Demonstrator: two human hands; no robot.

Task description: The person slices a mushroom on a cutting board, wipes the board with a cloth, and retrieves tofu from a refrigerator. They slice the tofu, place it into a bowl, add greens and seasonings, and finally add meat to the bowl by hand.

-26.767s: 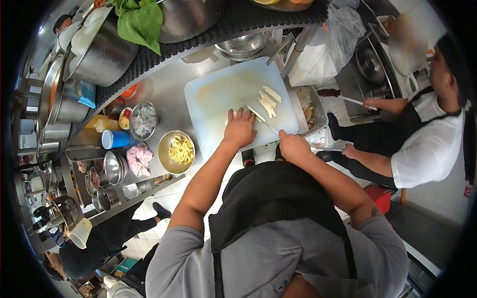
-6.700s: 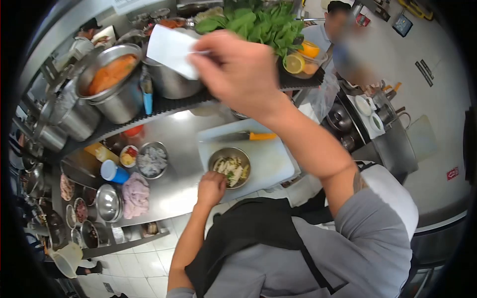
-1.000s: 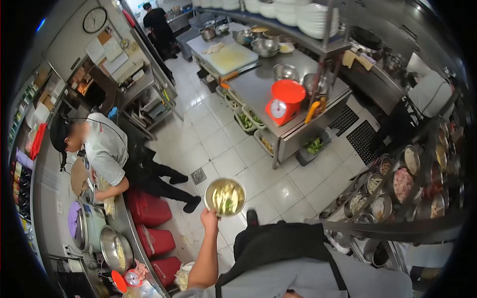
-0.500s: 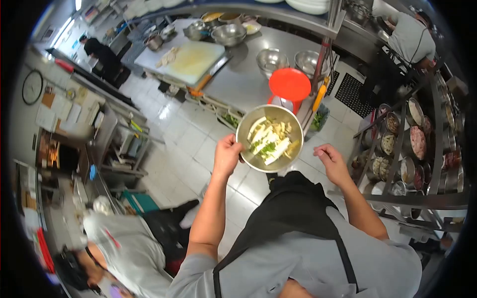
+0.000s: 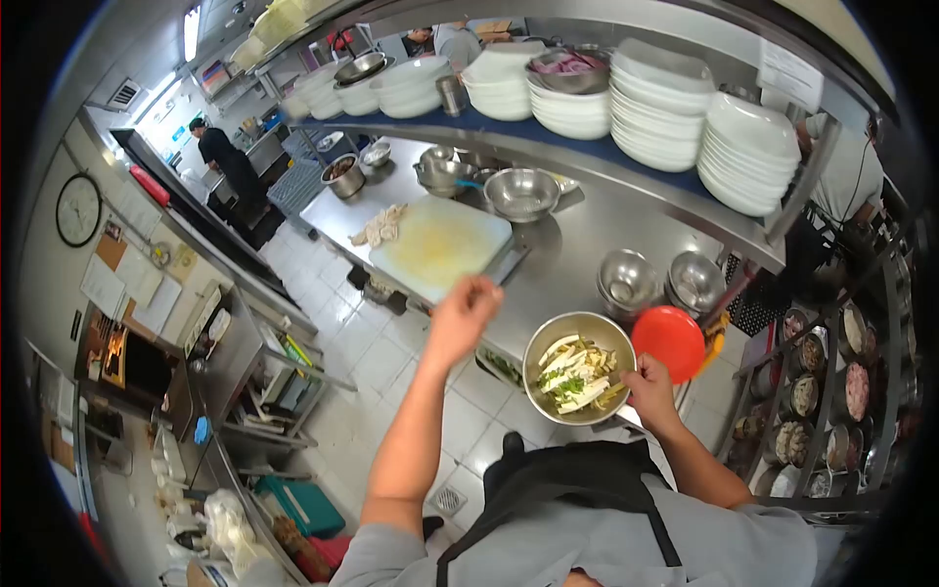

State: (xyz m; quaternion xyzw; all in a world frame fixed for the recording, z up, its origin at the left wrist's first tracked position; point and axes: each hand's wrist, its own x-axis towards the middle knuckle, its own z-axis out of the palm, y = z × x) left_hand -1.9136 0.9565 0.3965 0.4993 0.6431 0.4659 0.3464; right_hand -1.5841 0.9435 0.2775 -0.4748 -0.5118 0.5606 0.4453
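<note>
A steel bowl (image 5: 577, 368) of pale cut strips and green bits hangs in front of my chest. My right hand (image 5: 650, 389) grips its right rim. My left hand (image 5: 462, 315) is raised and free, fingers loosely curled, reaching out toward the near corner of a yellowed cutting board (image 5: 440, 245) on the steel counter (image 5: 577, 235). Nothing is in my left hand.
Empty steel bowls (image 5: 523, 191) and two more (image 5: 665, 279) stand on the counter, beside a red-topped scale (image 5: 670, 342). Stacked white plates (image 5: 675, 122) fill the shelf above. A rack of ingredient tubs (image 5: 831, 382) is at right. A person in black (image 5: 223, 157) works far back.
The bowl has passed from my left hand to my right. My left hand now reaches forward to the counter, and my view has swung toward the plate shelf.
</note>
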